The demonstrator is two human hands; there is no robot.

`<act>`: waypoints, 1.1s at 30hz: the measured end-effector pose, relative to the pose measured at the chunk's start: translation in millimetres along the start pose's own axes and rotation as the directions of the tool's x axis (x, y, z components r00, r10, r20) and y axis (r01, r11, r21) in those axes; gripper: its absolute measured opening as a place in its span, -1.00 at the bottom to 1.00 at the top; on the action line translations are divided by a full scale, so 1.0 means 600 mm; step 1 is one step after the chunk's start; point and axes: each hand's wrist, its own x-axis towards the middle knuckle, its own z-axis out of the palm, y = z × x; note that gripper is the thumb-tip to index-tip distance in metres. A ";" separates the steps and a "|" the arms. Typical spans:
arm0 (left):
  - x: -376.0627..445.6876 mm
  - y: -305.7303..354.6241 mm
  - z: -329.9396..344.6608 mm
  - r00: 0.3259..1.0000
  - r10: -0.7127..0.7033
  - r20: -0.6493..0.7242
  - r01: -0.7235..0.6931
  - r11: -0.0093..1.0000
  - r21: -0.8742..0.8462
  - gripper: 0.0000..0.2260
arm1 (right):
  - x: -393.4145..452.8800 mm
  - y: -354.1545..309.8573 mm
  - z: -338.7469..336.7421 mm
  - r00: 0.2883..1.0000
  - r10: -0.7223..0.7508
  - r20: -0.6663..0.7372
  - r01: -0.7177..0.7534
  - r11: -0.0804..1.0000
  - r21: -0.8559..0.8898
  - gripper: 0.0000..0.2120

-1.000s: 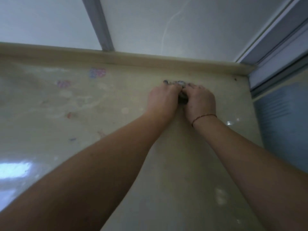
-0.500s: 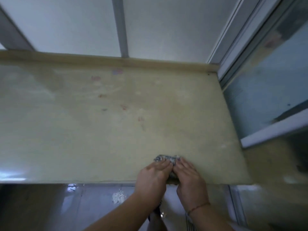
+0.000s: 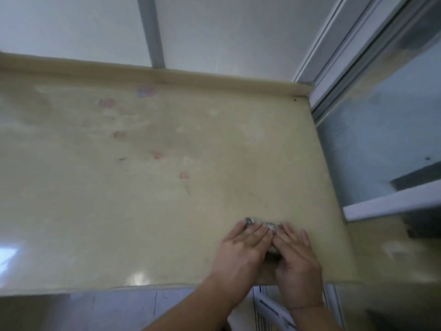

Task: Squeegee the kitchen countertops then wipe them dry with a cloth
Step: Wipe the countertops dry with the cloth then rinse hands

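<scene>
Head view. The worktop [image 3: 143,211] is a pale yellow-beige slab with a raised lip along its far edge, bearing faint pink and reddish stains [image 3: 107,103] across its left-centre. A window frame [image 3: 393,206] borders it on the right.

The cloth [image 3: 270,226], grey and patterned, lies bunched near the front right of the worktop, close to the front edge. Most of it is covered; only small parts show past the fingertips and in the gap between the palms. Its long axis cannot be told with certainty; the visible parts suggest it runs left to right.

The left hand [image 3: 243,249] and right hand [image 3: 296,252] lie side by side, touching, fingers straight and pointing away from the person, pressing flat on the cloth. Both forearms enter from the bottom edge. The picture is slightly blurred.
</scene>
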 end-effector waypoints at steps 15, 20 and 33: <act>0.551 -0.258 0.022 0.926 -0.370 -0.076 0.377 0.884 0.278 -0.72 | 0.607 0.152 0.165 0.990 0.020 0.138 -0.014 0.999 -0.044 -0.68; 0.580 -0.242 0.062 0.929 -0.347 -0.127 0.369 0.880 0.298 -0.70 | 0.613 0.210 0.143 0.975 -0.106 0.196 0.133 0.983 -0.130 -0.74; 0.544 -0.146 0.103 0.969 -0.247 -0.026 0.248 0.954 0.169 -0.73 | 0.521 0.220 0.075 0.950 0.136 0.282 -0.026 0.932 -0.361 -0.74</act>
